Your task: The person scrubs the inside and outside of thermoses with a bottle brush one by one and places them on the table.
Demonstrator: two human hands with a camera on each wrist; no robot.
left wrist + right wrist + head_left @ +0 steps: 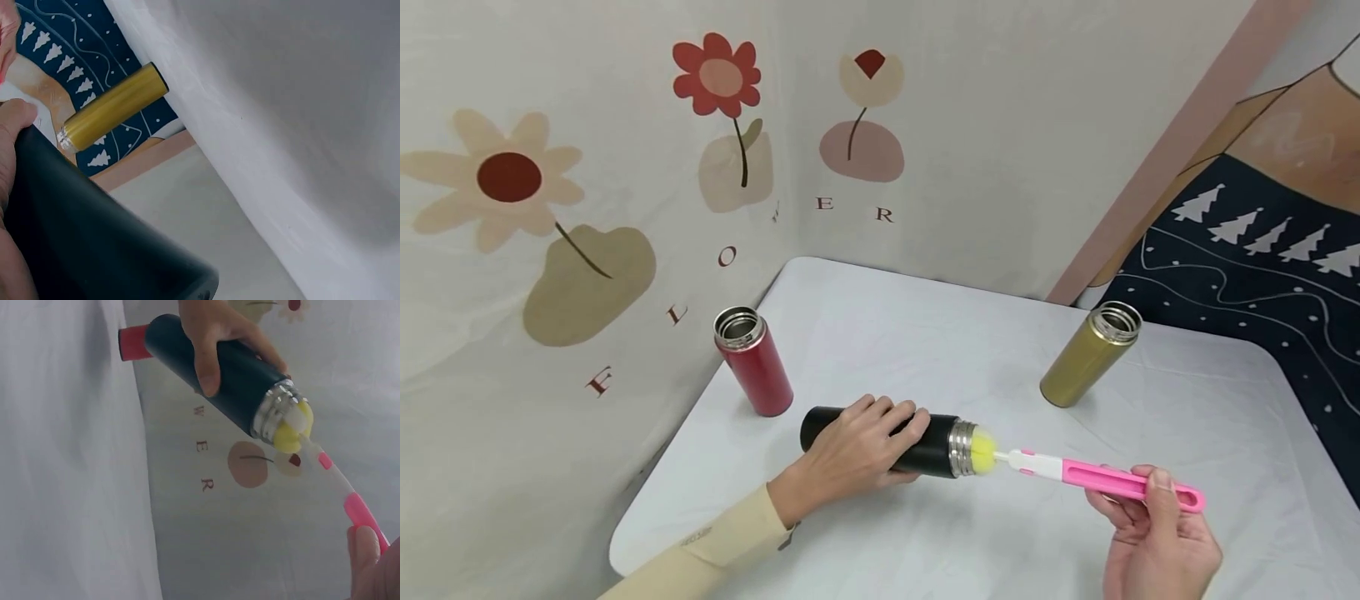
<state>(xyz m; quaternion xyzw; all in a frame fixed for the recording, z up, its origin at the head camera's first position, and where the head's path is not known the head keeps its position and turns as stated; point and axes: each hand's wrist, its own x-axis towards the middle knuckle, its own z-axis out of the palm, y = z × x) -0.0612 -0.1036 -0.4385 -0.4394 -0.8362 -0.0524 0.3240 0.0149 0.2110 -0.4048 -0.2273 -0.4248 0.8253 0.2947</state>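
A dark thermos bottle (936, 446) lies on its side in the air or just over the white table, its steel mouth facing right. My left hand (865, 446) grips it around the body, thumb below and fingers over the top. At the mouth sits the yellow sponge head of a bottle brush (1097, 475), partly inside the opening. My right hand (1157, 533) holds the brush's pink handle between thumb and fingers. The right wrist view shows the sponge (290, 434) bulging out at the bottle's rim.
An uncapped red thermos (756, 367) stands at the table's left side. An uncapped gold thermos (1086, 358) stands at the back right. The white table (910, 317) meets a flower-printed cloth wall behind and at the left.
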